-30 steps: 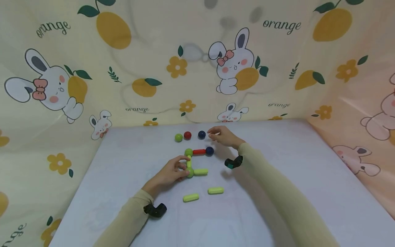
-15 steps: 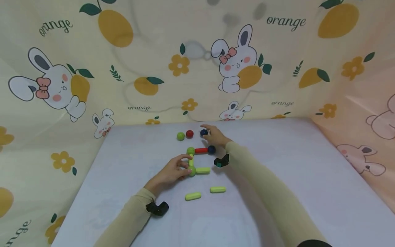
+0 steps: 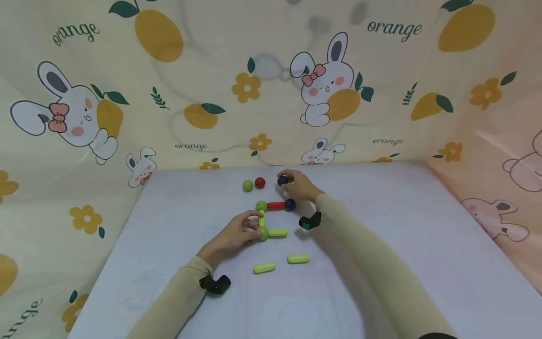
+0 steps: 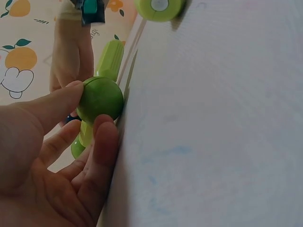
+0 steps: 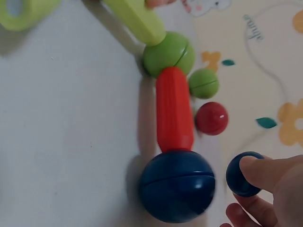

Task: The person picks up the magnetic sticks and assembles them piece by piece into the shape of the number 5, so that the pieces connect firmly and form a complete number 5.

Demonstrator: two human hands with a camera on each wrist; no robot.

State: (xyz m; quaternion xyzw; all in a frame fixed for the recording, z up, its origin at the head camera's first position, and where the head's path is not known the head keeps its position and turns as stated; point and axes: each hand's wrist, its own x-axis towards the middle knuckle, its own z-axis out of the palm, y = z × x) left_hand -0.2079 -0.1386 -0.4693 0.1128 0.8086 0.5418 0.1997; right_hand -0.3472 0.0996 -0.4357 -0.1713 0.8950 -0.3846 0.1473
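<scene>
My left hand point(image 3: 233, 234) grips the near green ball point(image 4: 100, 100) of a joined piece, thumb and fingers round it. From that ball a yellow-green rod point(image 3: 278, 232) points right, and another rod point(image 3: 262, 219) leads back to a second green ball point(image 5: 169, 55). A red rod point(image 5: 174, 109) links that one to a dark blue ball point(image 5: 177, 186). Behind the piece, my right hand point(image 3: 301, 186) pinches a separate dark blue ball point(image 5: 244, 174) between thumb and fingers, apart from the joined one.
A loose green ball point(image 3: 247, 185) and a red ball point(image 3: 260, 182) sit at the back of the white table point(image 3: 169, 207). Two loose yellow-green rods, one left point(image 3: 264, 268) and one right point(image 3: 298, 258), lie in front of the joined piece. A patterned cloth stands behind.
My right hand has come left to the loose dark blue ball, closed on it and shifted it slightly right. My left hand keeps its grip on the joined piece.
</scene>
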